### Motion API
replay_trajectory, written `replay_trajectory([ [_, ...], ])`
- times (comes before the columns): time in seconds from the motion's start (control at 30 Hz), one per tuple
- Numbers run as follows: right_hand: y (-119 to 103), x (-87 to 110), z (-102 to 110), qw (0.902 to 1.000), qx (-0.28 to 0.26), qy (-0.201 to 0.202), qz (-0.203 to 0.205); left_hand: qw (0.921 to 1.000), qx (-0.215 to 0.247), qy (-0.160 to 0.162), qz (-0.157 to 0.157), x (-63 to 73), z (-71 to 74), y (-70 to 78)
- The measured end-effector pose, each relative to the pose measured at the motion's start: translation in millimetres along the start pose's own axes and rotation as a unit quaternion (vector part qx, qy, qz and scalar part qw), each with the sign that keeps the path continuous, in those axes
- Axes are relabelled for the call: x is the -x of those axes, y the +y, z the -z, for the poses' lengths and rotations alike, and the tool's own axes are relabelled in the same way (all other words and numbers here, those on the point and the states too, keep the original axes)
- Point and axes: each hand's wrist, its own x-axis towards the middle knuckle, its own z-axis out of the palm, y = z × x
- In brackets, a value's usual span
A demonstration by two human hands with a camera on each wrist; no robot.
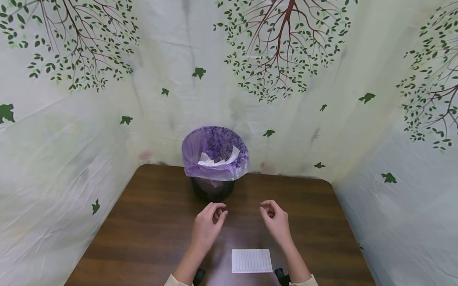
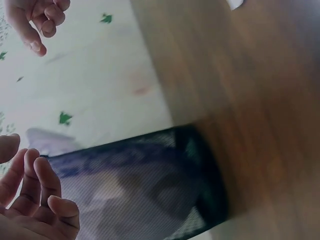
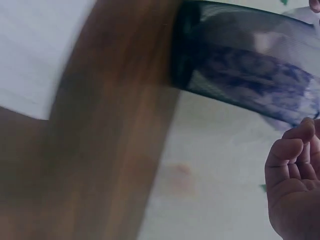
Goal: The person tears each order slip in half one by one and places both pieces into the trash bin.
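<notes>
Both of my hands are raised over the brown table with their fingers loosely bent and nothing in them. In the head view my left hand (image 1: 209, 222) is just in front of a dark mesh wastebasket (image 1: 212, 190), and my right hand (image 1: 277, 222) is to the right of it. A purple, translucent bin liner (image 1: 214, 171) is folded over the basket's rim. Inside lie crumpled white paper scraps (image 1: 219, 162). Nearer to me, between my forearms, a white sheet with ruled lines (image 1: 252, 261) lies flat on the table.
The brown wooden table (image 1: 150, 222) has rounded far corners. Behind it and at both sides hangs pale cloth (image 1: 168, 127) printed with trees and green leaves. The basket stands near the table's far edge. A dark strap (image 1: 282, 277) is on my right wrist.
</notes>
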Motion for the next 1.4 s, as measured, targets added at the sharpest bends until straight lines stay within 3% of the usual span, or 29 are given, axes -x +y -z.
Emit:
replay_trajectory([
  [0.2,20,14.5,1,0.9996,0.012,-0.013,-0.023,0.9989,-0.003,-0.041,0.024,13.7,-19.3,-3.3],
  [0.43,42,34.3,-4,0.9940,0.076,-0.073,-0.028,0.9842,-0.017,-0.170,0.046,36.7,-41.3,-2.3],
  [0.53,52,43.2,-9,0.9904,0.098,-0.095,-0.022,0.9778,-0.020,-0.203,0.051,46.2,-49.4,-1.6],
  [0.77,63,55.2,-13,0.9860,0.116,-0.120,-0.001,0.9736,-0.029,-0.223,0.040,60.6,-64.8,5.0],
  [1.17,75,73.1,-16,0.9661,0.156,-0.205,0.023,0.9654,-0.038,-0.254,0.044,84.0,-82.5,2.0],
  [1.4,82,79.1,-20,0.9636,0.168,-0.207,0.023,0.9601,-0.057,-0.266,0.064,95.2,-90.3,-0.2],
])
